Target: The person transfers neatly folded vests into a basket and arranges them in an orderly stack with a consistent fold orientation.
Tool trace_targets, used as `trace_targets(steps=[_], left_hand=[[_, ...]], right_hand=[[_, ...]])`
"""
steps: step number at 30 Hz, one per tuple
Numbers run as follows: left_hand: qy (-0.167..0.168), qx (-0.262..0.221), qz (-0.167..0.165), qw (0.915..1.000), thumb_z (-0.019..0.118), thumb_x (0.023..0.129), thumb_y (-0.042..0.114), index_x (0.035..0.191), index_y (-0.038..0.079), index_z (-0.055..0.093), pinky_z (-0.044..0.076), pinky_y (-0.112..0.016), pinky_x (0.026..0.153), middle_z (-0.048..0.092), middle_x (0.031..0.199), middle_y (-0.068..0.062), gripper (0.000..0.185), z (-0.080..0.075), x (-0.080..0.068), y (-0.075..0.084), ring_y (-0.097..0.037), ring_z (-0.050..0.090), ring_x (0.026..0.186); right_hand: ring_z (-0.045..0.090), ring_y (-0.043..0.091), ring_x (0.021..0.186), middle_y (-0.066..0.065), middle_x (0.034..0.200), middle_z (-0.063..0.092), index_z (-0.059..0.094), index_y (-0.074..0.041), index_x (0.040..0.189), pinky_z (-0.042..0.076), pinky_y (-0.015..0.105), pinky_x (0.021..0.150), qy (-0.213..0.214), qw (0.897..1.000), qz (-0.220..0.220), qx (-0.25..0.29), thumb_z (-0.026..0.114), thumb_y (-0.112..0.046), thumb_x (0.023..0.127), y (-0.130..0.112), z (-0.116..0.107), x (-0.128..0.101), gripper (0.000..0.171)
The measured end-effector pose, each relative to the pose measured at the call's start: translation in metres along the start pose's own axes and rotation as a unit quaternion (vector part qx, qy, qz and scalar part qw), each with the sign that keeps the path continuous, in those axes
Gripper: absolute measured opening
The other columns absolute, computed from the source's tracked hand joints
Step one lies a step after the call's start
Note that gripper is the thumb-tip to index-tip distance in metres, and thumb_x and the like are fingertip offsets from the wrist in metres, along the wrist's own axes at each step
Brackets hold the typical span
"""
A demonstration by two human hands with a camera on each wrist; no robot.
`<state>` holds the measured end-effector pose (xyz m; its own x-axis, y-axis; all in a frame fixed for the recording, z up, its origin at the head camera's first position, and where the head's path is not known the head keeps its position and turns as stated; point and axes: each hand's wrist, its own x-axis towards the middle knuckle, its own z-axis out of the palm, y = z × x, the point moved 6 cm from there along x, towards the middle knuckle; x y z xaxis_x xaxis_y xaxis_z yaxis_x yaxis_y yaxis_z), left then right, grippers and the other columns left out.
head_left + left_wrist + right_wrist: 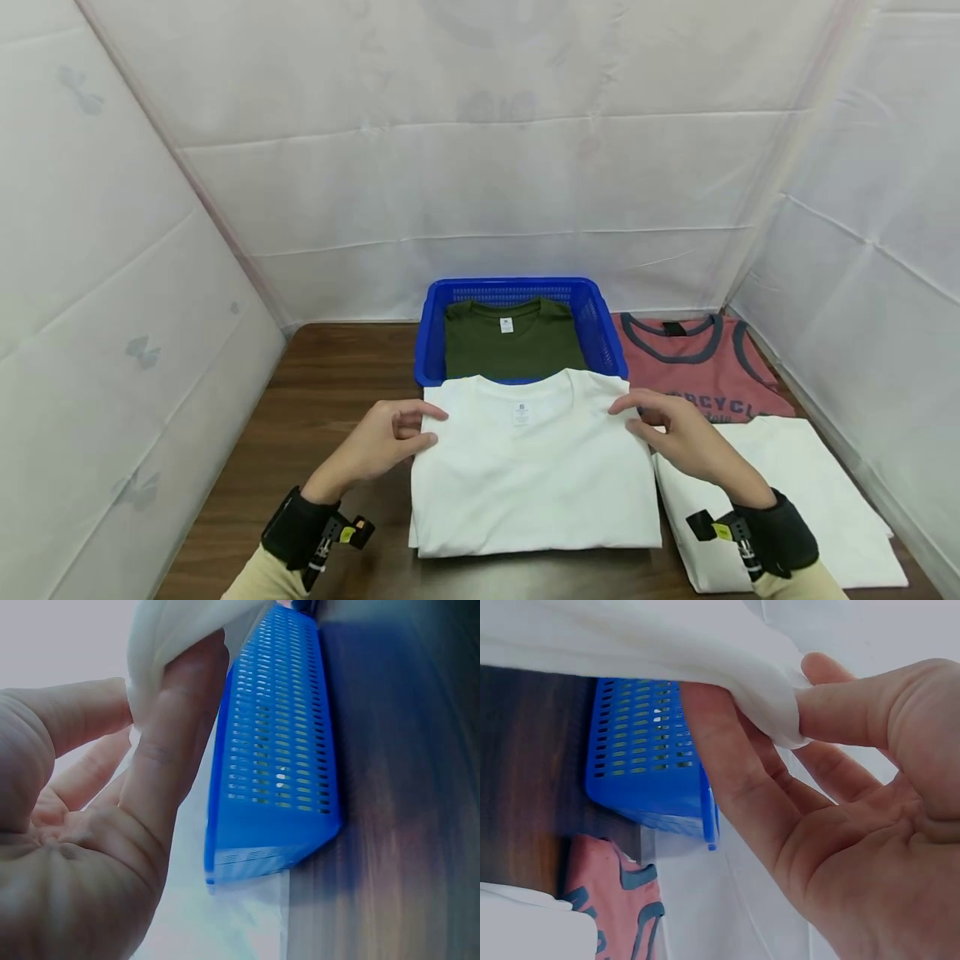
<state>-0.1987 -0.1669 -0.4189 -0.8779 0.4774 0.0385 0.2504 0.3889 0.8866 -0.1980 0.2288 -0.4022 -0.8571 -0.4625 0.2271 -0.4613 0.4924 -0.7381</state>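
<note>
A folded white T-shirt (532,475) lies on the wooden table (330,392) in front of a blue basket (600,321). My left hand (386,446) pinches the shirt's upper left corner, with white cloth (161,645) between thumb and fingers in the left wrist view. At the upper right corner my right hand (675,433) pinches the fabric (765,697) the same way. The shirt's top edge overlaps the basket's front rim. A folded dark green T-shirt (513,342) lies inside the basket.
A pink tank top (701,375) with dark trim lies right of the basket. Another folded white garment (817,500) sits at the right front, partly under my right forearm. White sheets wall in the table on three sides.
</note>
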Motion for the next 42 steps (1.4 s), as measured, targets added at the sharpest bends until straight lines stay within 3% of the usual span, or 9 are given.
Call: trace_targets(steps=[4,6,9,12,16,20,27,38,42], left_hand=[[0.011,0.003,0.011,0.9999,0.073,0.095,0.007,0.121,0.007,0.072,0.055,-0.032,0.055,0.073,0.091,-0.008,0.025,-0.004,0.005,0.005,-0.021,0.061,0.062],[0.017,0.003,0.010,0.9998,0.073,0.095,0.007,0.119,0.007,0.073,0.054,-0.030,0.055,0.073,0.094,-0.009,0.024,-0.005,0.007,0.006,-0.017,0.061,0.063],[0.025,0.012,0.011,0.9995,0.074,0.095,0.007,0.117,0.008,0.074,0.052,-0.026,0.056,0.073,0.095,-0.009,0.022,-0.008,0.010,0.011,-0.012,0.060,0.063],[0.039,0.026,0.020,0.9987,0.073,0.095,0.006,0.114,0.010,0.075,0.047,-0.023,0.053,0.070,0.087,-0.005,0.020,-0.013,0.015,0.017,-0.010,0.055,0.060],[0.065,0.049,0.038,0.9960,0.072,0.096,0.006,0.113,0.014,0.076,0.037,-0.022,0.049,0.056,0.068,0.003,0.020,-0.021,0.025,0.027,-0.008,0.044,0.054],[0.094,0.061,0.040,0.9930,0.072,0.096,0.006,0.114,0.014,0.076,0.032,-0.023,0.048,0.045,0.062,0.003,0.020,-0.028,0.034,0.033,-0.008,0.038,0.052],[0.139,0.066,0.044,0.9871,0.071,0.097,0.005,0.118,0.011,0.075,0.047,-0.024,0.057,0.074,0.101,-0.009,0.022,-0.042,0.044,0.035,-0.017,0.060,0.069],[0.172,0.058,0.043,0.9825,0.067,0.099,0.009,0.116,0.013,0.079,0.040,-0.025,0.055,0.070,0.090,-0.004,0.020,-0.056,0.063,0.043,-0.018,0.049,0.066],[0.194,0.060,0.040,0.9782,0.066,0.100,0.010,0.118,0.013,0.078,0.040,-0.024,0.055,0.062,0.075,-0.003,0.022,-0.062,0.069,0.049,-0.019,0.049,0.065]], right_hand=[[0.044,0.003,0.056,0.000,0.109,0.070,0.074,-0.020,0.117,0.038,0.024,0.048,0.019,1.000,-0.015,-0.017,0.068,0.003,0.096,-0.004,-0.006,0.003,0.032],[0.042,0.002,0.057,-0.004,0.099,0.069,0.075,-0.020,0.117,0.037,0.024,0.048,0.024,0.999,-0.018,-0.026,0.068,0.003,0.096,-0.006,-0.008,0.004,0.032],[0.036,0.000,0.055,-0.013,0.074,0.053,0.076,-0.018,0.118,0.034,0.022,0.047,0.030,0.998,-0.023,-0.043,0.069,0.003,0.095,-0.010,-0.010,0.007,0.032],[0.029,-0.001,0.053,-0.017,0.065,0.032,0.077,-0.017,0.118,0.031,0.021,0.047,0.042,0.996,-0.035,-0.064,0.069,0.001,0.095,-0.016,-0.015,0.013,0.030],[0.030,0.000,0.051,-0.017,0.064,0.033,0.076,-0.014,0.119,0.030,0.022,0.045,0.068,0.993,-0.049,-0.084,0.069,0.000,0.096,-0.024,-0.025,0.023,0.028],[0.028,0.001,0.049,-0.015,0.063,0.030,0.075,-0.015,0.121,0.030,0.022,0.045,0.086,0.990,-0.055,-0.099,0.069,-0.002,0.097,-0.028,-0.033,0.034,0.028],[0.028,0.004,0.046,-0.011,0.060,0.030,0.075,-0.016,0.122,0.030,0.024,0.043,0.106,0.989,-0.044,-0.098,0.065,-0.006,0.101,-0.029,-0.039,0.050,0.026],[0.031,0.009,0.049,-0.004,0.059,0.037,0.072,-0.014,0.127,0.029,0.027,0.048,0.159,0.978,-0.025,-0.134,0.059,-0.007,0.102,-0.025,-0.048,0.072,0.029],[0.035,0.013,0.051,-0.001,0.061,0.041,0.070,-0.014,0.130,0.031,0.028,0.049,0.158,0.978,-0.015,-0.132,0.062,-0.013,0.103,-0.024,-0.049,0.081,0.029]])
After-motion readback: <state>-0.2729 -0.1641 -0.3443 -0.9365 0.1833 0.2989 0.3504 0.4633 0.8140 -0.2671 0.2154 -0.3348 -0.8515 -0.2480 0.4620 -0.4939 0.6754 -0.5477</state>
